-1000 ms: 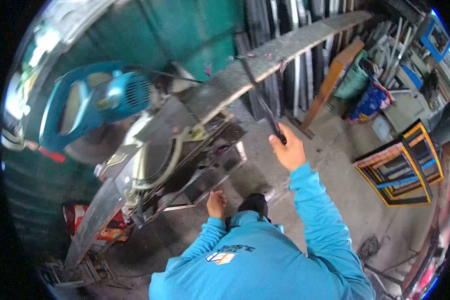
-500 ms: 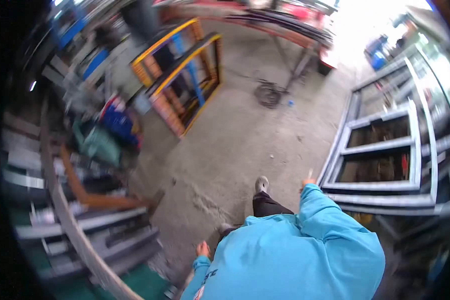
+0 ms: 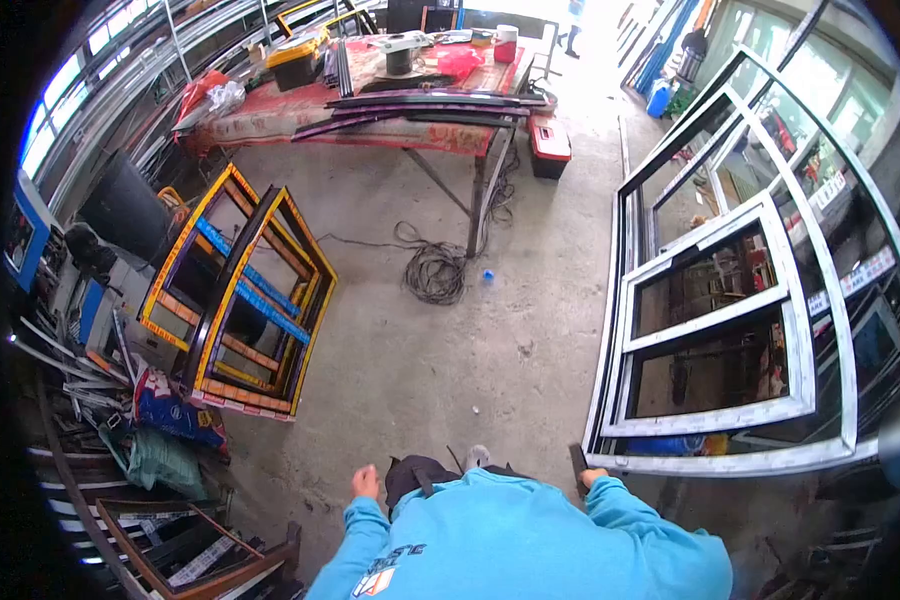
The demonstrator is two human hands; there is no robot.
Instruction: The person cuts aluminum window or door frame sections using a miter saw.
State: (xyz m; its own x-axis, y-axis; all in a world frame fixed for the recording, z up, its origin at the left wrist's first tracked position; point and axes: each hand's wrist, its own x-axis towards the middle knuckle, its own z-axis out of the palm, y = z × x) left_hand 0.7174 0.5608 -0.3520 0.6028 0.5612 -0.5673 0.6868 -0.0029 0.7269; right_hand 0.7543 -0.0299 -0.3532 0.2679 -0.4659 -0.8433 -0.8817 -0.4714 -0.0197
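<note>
Low at the centre-left, my left hand (image 3: pixel 366 482) hangs beside my dark trousers, its fingers loosely bent and apart, with nothing visible in it. On the other side of my body, my right hand (image 3: pixel 592 476) is closed around a short dark strip (image 3: pixel 578 464) that points up and forward. This hand is nearest to the lower left corner of a large white-edged window frame (image 3: pixel 730 464) standing at the right. One shoe (image 3: pixel 478 457) shows ahead of my blue top.
Black frames with orange and blue tape (image 3: pixel 206 340) stand at the left. Ahead is a red-covered table (image 3: pixel 270 118) bearing dark profiles and a yellow-black toolbox (image 3: pixel 298 66). Coiled cable (image 3: pixel 435 275) lies on the floor; a red case (image 3: pixel 550 145) sits by the table. A person's legs (image 3: pixel 572 40) show far back.
The view has turned and lifted, so the table now shows more fully. The taped frames appear lower and further left. Both hands sit at different places beside my body, and the picture is sharper.
</note>
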